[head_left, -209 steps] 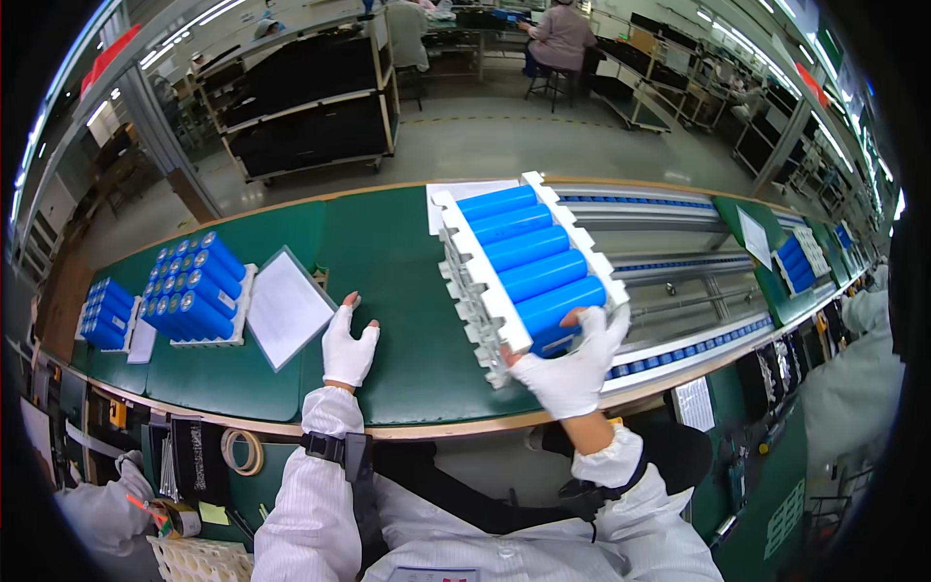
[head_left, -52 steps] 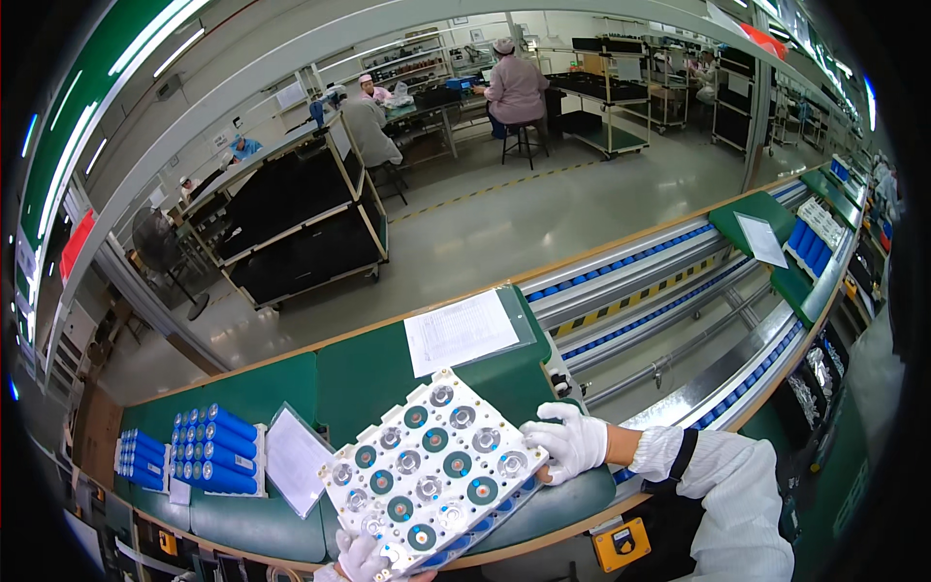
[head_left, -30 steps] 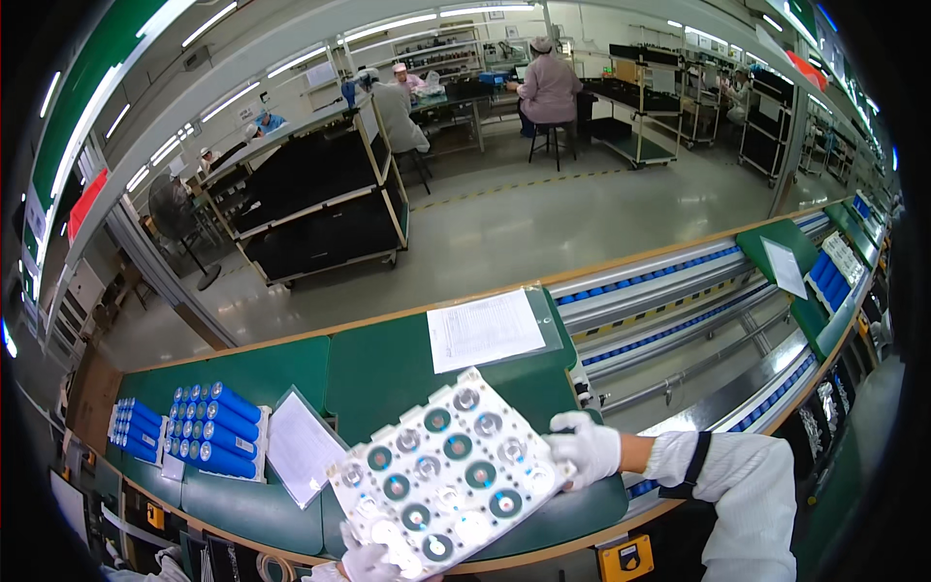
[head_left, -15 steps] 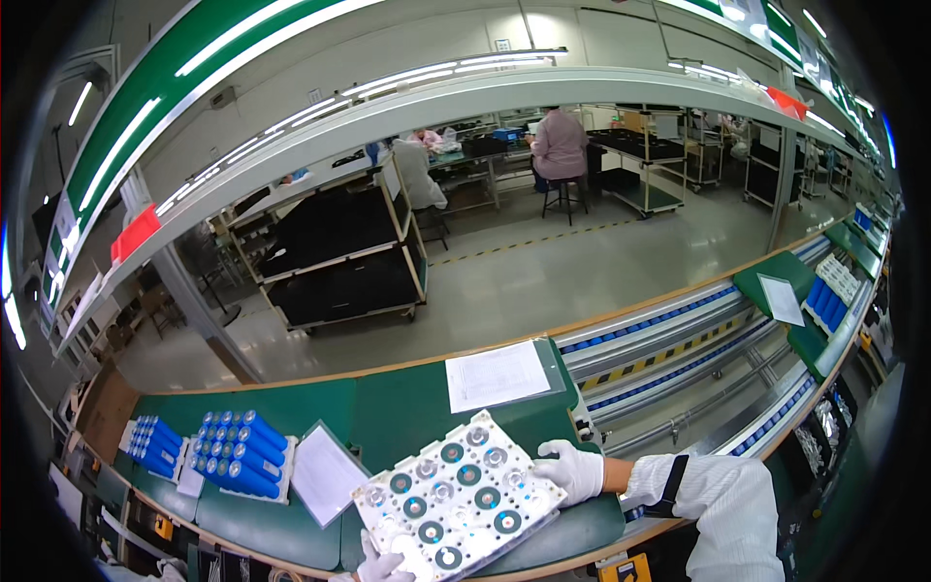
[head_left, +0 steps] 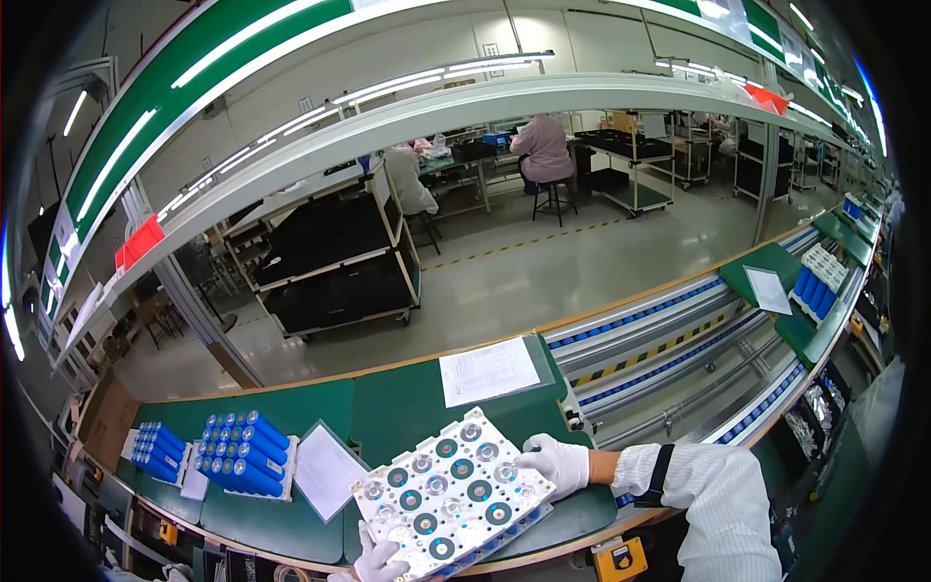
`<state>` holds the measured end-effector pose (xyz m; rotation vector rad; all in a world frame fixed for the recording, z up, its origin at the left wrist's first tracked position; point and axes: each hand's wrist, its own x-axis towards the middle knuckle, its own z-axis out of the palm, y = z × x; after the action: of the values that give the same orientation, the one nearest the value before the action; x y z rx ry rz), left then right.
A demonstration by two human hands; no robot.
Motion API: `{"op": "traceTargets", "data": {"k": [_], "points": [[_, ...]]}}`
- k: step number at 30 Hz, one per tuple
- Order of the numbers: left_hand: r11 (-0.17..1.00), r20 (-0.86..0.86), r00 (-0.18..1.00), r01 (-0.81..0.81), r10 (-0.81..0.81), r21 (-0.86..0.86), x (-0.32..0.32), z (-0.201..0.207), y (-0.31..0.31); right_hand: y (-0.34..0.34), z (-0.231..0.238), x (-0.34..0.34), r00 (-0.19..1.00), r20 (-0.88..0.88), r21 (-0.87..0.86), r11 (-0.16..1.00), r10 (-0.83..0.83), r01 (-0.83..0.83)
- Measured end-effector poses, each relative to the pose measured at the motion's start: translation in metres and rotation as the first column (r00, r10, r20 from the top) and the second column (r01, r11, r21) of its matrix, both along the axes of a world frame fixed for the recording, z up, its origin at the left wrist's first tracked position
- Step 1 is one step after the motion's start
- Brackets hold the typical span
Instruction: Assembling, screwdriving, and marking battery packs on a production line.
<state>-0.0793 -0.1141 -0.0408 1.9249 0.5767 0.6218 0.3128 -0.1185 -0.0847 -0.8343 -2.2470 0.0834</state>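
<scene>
Both my white-gloved hands hold a battery pack (head_left: pixel 438 506) with a white plastic cell-holder plate on top. Round cell ends, some with dark green rings and some bare metal, show in the plate's holes. It is tilted above the green bench mat, and blue shows along its lower right side. My right hand (head_left: pixel 557 465) grips the right edge, fingers bent over the top. At the lower left corner, my left hand (head_left: pixel 378 558) closes on the pack; its wrist is mostly out of view.
To the left stand two groups of blue cylindrical cells (head_left: pixel 238 454) in white holders. Paper sheets (head_left: pixel 330 468) lie beside them and behind the pack (head_left: pixel 490 371). A roller conveyor (head_left: pixel 669 359) runs off to the right, with another blue-cell pack (head_left: pixel 818 281) farther along. A yellow box (head_left: pixel 621 560) sits under the bench edge.
The pack has turned a little, so more of its blue lower side shows. Both hands have kept their grip and moved with it. The whole view has shifted slightly.
</scene>
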Motion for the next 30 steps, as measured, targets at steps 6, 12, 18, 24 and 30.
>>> {"op": "traceTargets", "data": {"k": [6,12,18,24,30], "points": [[0.997,0.031,0.999,0.007,-0.01,0.082,-0.004,-0.003,0.018,0.007,0.033,0.001,0.969,0.246,0.133,0.99,0.016,-0.05],[0.946,0.434,0.869,-0.106,0.238,-0.306,0.016,0.014,0.048,0.046,0.091,-0.009,0.97,0.243,0.061,0.997,0.028,-0.044],[0.804,0.176,0.984,-0.129,0.03,0.581,0.001,0.022,0.09,0.067,0.116,-0.009,0.951,0.305,-0.129,0.987,-0.051,0.094],[0.945,0.272,0.962,-0.069,-0.022,0.319,0.008,0.013,0.107,0.115,0.096,-0.006,0.968,0.212,-0.39,0.92,0.136,-0.044],[0.942,0.324,0.938,-0.211,0.12,0.263,0.016,0.0,0.114,0.159,0.06,-0.015,0.95,0.11,-0.557,0.81,0.293,-0.185]]}}
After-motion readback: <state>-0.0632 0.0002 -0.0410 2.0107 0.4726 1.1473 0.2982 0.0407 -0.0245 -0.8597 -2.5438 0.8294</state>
